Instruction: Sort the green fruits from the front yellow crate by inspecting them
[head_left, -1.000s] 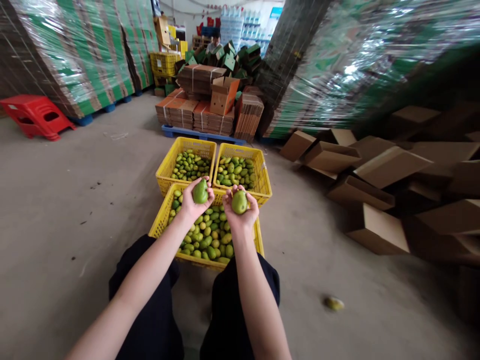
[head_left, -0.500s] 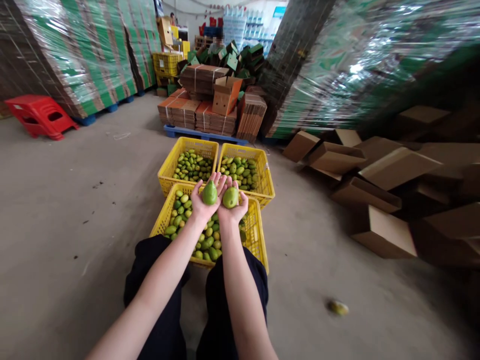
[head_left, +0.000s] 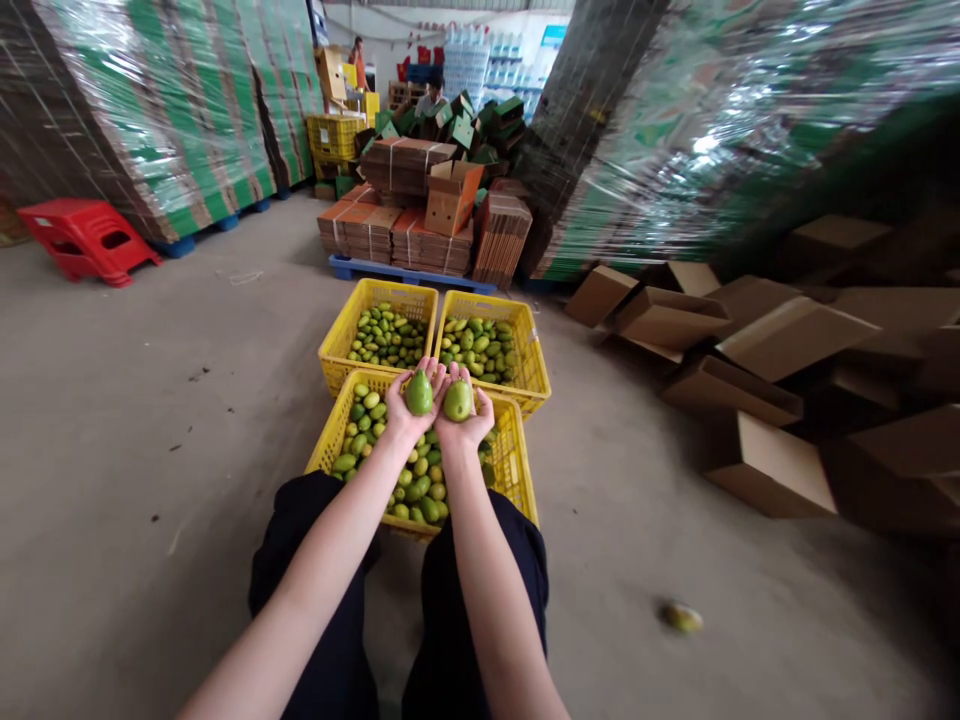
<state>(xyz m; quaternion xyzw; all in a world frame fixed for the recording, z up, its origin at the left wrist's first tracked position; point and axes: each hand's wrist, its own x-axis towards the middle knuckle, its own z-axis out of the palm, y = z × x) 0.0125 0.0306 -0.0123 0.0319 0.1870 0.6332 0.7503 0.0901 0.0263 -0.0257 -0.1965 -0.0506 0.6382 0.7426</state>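
Side by side, palms up, both hands are held over the nearest yellow crate (head_left: 517,470). A smooth, green, pear-shaped fruit (head_left: 418,393) rests in my left hand (head_left: 399,418), its narrow end pointing away. My right hand (head_left: 466,432) cradles a rounder green fruit (head_left: 457,400) with a small brownish spot. Fingers stretch forward beyond the fruits, and the thumbs stick out to the sides. Many green and yellowish fruits (head_left: 416,488) lie in the crate beneath, partly hidden by my forearms.
Two more yellow crates of fruit (head_left: 390,335) (head_left: 480,348) stand just beyond. Flattened cartons (head_left: 431,240) sit on a blue pallet. Open cardboard boxes (head_left: 780,450) lie at right, near a blurred fruit (head_left: 681,616) on the floor. A red stool (head_left: 90,240) is left; people (head_left: 358,62) are behind.
Both hands, still holding the fruits, appear slightly lower in the picture. The whole view has shifted a little, and the people at the back show more clearly.
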